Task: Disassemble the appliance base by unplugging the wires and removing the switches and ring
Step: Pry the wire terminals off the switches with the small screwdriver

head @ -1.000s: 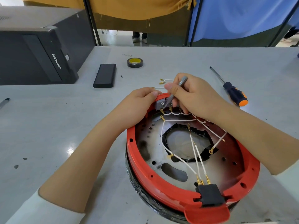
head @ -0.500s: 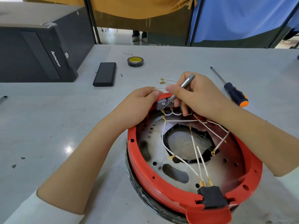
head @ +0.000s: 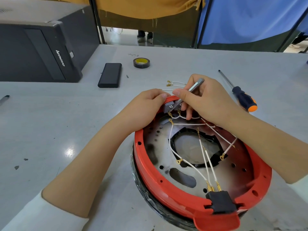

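I see a grey worktable, scuffed, with a glare spot near left. Far side: yellow cloth and blue cloth hang from dark poles, floor visible beneath. Far left sits a black PC tower on its side, "lenovo" readable on the front. Also on the table: black power bank, roll of tape, orange-and-black screwdriver far right. The red appliance base sits near right, white wires running to a black switch at its near rim. My left hand grips the far rim by a grey switch. My right hand pinches a metal tool, its tip at that grey switch.
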`<state>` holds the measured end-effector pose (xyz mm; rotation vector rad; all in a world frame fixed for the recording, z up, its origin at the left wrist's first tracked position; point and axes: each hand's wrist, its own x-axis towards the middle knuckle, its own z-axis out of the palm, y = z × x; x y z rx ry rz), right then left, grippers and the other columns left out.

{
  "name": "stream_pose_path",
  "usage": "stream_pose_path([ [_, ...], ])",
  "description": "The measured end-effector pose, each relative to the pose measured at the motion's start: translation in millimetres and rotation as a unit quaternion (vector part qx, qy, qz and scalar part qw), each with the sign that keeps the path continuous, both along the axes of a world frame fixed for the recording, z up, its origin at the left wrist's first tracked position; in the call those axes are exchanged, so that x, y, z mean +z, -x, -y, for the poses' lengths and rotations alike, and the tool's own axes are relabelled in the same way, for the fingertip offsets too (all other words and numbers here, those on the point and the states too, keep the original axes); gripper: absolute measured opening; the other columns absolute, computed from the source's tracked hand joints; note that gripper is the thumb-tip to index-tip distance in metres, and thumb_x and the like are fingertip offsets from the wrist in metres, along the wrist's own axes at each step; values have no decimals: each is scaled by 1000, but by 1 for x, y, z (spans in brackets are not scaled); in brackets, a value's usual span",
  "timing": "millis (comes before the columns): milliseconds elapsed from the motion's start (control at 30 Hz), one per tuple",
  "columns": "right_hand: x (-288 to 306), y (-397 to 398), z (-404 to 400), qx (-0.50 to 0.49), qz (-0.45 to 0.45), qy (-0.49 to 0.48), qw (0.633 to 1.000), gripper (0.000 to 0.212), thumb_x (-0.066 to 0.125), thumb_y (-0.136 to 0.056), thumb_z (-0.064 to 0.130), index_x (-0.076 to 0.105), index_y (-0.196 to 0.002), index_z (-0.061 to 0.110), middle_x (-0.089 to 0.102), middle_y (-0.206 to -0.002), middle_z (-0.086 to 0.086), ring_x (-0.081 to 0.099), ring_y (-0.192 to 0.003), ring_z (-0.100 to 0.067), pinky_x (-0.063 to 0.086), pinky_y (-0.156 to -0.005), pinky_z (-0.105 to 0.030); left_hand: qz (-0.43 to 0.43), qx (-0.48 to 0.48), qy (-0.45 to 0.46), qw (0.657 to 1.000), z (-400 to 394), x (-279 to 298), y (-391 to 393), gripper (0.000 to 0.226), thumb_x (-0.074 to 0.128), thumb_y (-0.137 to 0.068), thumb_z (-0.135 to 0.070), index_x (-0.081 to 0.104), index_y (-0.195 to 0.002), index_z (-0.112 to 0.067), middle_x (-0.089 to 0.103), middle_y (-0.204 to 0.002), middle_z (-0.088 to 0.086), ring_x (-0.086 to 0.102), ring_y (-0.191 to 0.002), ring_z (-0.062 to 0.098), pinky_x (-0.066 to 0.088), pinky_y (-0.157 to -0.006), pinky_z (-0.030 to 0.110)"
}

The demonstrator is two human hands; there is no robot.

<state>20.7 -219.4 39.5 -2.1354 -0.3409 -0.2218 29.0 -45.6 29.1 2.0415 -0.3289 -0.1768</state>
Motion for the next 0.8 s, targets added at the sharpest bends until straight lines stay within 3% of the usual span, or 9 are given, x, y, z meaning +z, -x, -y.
stream_pose_path([
  [133,1,-6,0,-6,-27,10,1000,28,60,-92,35,50,-74,16,67,-59,-6,61,-41,-16,43,-48,-12,0,2,-4,1000,0,1,1,26,42,-99,-30,66,-104,-24,69,-105,7,62,-101,25,46,-92,39],
  [233,3,-11,-2,-11,-58,4,998,32,60,-93,33,50,-67,15,66,-56,-11,59,-38,-17,35,-40,-8,-4,1,-3,1000,1,2,2,26,42,-99,-29,66,-106,-22,68,-106,9,62,-102,26,46,-94,42],
  [367,7,-14,-5,-20,-84,12,996,34,57,-95,30,53,-65,12,62,-48,-1,54,-32,-15,32,-30,-15,12,-6,-44,999,0,1,1,23,40,-99,-33,62,-104,-31,66,-98,-8,59,-91,8,44,-75,19],
  [433,9,-14,-6,-21,-91,22,995,36,55,-96,30,53,-65,10,59,-45,1,52,-31,-14,33,-29,-17,17,-6,-56,998,0,2,0,22,40,-99,-33,62,-105,-32,65,-98,-10,58,-91,5,40,-73,15],
  [667,13,-17,-7,-24,-127,45,991,47,52,-97,35,51,-57,10,53,-36,2,50,-28,-10,33,-31,-14,18,-1,-76,997,2,3,-2,21,42,-98,-34,63,-102,-31,67,-99,-3,60,-93,12,41,-75,17],
  [800,8,-19,-8,-34,-92,50,994,48,52,-96,35,50,-56,9,53,-40,-4,52,-29,-13,32,-31,-14,23,-3,-85,996,1,3,-3,21,42,-98,-34,62,-102,-32,67,-99,-4,60,-92,11,41,-75,16],
])
